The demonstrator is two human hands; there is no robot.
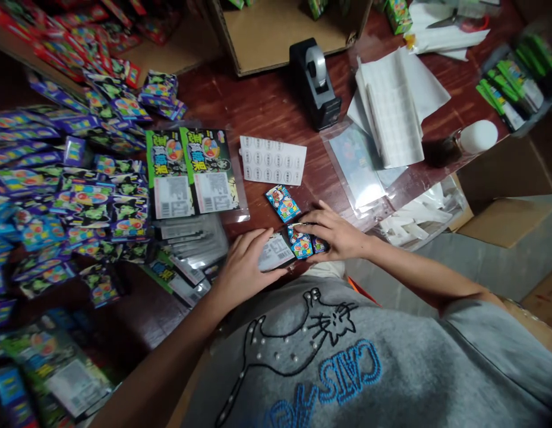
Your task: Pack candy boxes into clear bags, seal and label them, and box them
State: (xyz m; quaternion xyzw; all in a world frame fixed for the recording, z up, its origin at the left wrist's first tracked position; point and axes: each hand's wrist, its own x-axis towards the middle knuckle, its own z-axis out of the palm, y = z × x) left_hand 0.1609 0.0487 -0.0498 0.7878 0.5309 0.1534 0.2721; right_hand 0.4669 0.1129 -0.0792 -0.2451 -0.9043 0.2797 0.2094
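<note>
My left hand point(242, 264) lies on a clear bag with a printed card point(276, 252) at the near edge of the dark wooden table point(258, 107), fingers curled over its left side. My right hand point(336, 232) grips small blue candy packets point(301, 242) at the bag's right end, fingers bent around them. Another blue candy packet point(282, 203) lies loose just beyond my hands. A sheet of round stickers point(273, 160) is further back.
A big heap of blue and green candy packets point(57, 190) covers the left. Green header cards in a clear bag point(193, 172), a black tape dispenser point(315, 83), white label sheets point(394, 107), an open cardboard box point(276, 30) and a white-capped bottle point(474, 138) stand around.
</note>
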